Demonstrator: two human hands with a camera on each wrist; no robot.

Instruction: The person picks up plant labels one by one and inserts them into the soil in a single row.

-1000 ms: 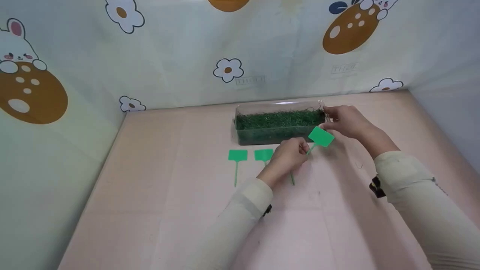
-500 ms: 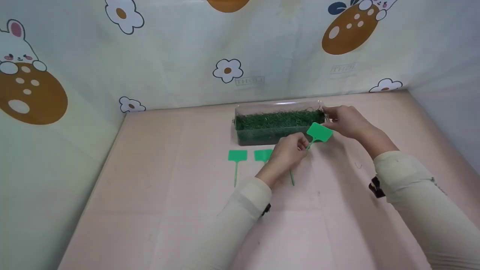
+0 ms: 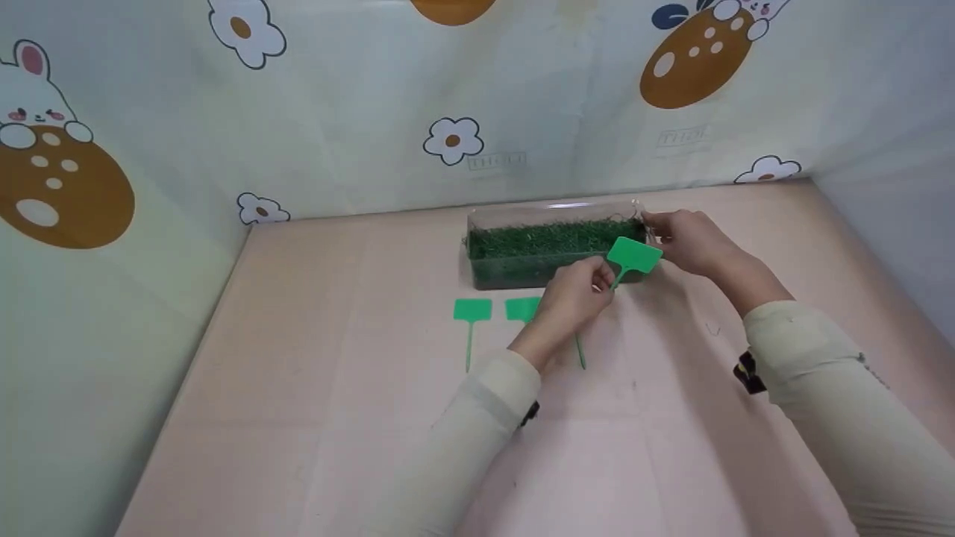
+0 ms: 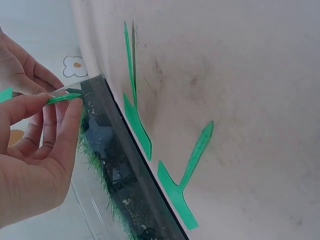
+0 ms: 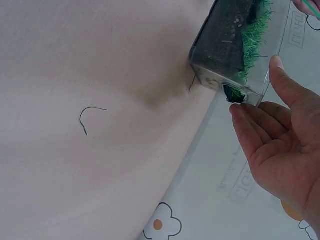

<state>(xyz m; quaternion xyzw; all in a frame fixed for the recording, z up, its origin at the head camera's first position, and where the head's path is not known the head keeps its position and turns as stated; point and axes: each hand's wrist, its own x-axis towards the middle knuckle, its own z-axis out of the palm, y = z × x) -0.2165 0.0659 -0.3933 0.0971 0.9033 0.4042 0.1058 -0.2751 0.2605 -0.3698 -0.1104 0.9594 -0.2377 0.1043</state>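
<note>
My left hand [image 3: 573,298] pinches the thin stem of a green plant label [image 3: 634,255] between thumb and fingertips. Its flat head tilts up in front of the right end of a clear plastic box [image 3: 515,274] filled with green artificial grass [image 3: 552,236]. In the left wrist view, the stem [image 4: 64,98] points at the box's front edge. My right hand [image 3: 694,240] grips the right end of that box, thumb at the rim and fingers against the end wall [image 5: 215,80]. Two more labels lie before the box, a left one [image 3: 473,309] and a middle one [image 3: 521,308]; a third's stem [image 3: 580,352] shows, its head hidden by my left hand.
A pale pink tabletop [image 3: 313,388] carries everything. Behind it rises a cloth wall [image 3: 358,112] printed with flowers and rabbits, close to the box's back. A loose dark strand [image 5: 82,120] lies on the table near the right end.
My left hand has lifted slightly and moved toward the box with the plant label, whose head now overlaps the box's front right corner. The right hand and the box have stayed still.
</note>
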